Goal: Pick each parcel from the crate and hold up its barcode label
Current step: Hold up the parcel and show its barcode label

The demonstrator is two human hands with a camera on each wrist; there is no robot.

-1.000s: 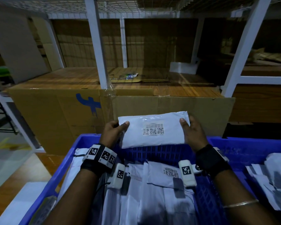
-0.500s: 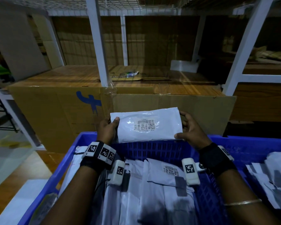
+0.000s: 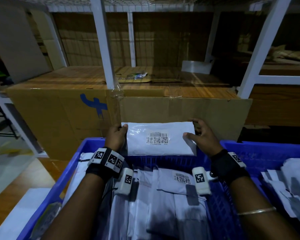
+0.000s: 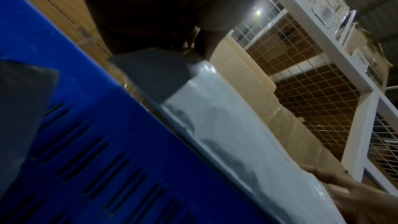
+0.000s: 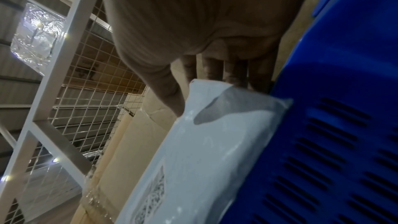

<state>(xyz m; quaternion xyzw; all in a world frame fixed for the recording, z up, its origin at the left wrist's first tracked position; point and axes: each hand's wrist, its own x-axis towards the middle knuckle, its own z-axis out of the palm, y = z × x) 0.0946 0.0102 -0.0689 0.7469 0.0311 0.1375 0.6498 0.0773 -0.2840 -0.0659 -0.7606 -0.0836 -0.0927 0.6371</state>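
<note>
Since the previous frame the parcel [image 3: 160, 138] has dropped toward the far rim of the blue crate [image 3: 260, 154], tilting flatter. Cardboard box [image 3: 59, 116] behind carries a blue mark. Left hand [image 3: 116, 136] grips the parcel's left edge; right hand [image 3: 203, 137] pinches its right end, thumb on top. Barcode label [image 3: 157, 138] faces upward; its digits are unreadable.

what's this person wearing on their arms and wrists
Both forearms are bare, with no sleeves in view. The left wrist has a black strap carrying white square tiles printed with black-and-white marker codes. A small white camera block with one marker hangs beneath it, trailing a thin dark cable. The right wrist has a matching black strap and white camera block. A thin metal bangle circles the right forearm.
</note>
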